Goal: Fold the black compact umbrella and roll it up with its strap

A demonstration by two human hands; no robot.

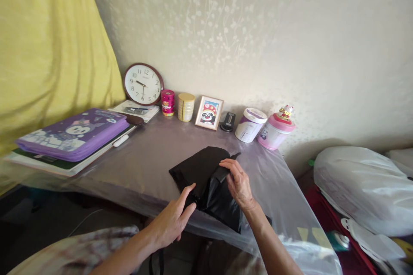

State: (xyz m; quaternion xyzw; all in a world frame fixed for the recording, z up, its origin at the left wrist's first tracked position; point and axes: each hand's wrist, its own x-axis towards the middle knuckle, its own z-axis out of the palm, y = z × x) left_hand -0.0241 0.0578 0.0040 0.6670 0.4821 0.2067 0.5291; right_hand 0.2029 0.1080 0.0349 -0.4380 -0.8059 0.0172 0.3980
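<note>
What looks like a collapsed black folding umbrella (201, 167) lies across the front edge of the table, its loose fabric flaps spread in pointed folds. My left hand (172, 223) is closed around its near left end, where a small dark round part shows by the thumb and forefinger. Below that hand hangs a thin black strap (156, 262). My right hand (238, 182) pinches a fold of the fabric on the right side. The fingers' undersides and the umbrella's inner parts are hidden.
The table (145, 172) has a clear plastic cover. At left, a purple case (77, 133) rests on books. Along the wall stand a clock (143, 84), pink tin (167, 103), yellow tin (186, 107), panda picture frame (209, 113), white tub (250, 125) and pink tub (275, 131).
</note>
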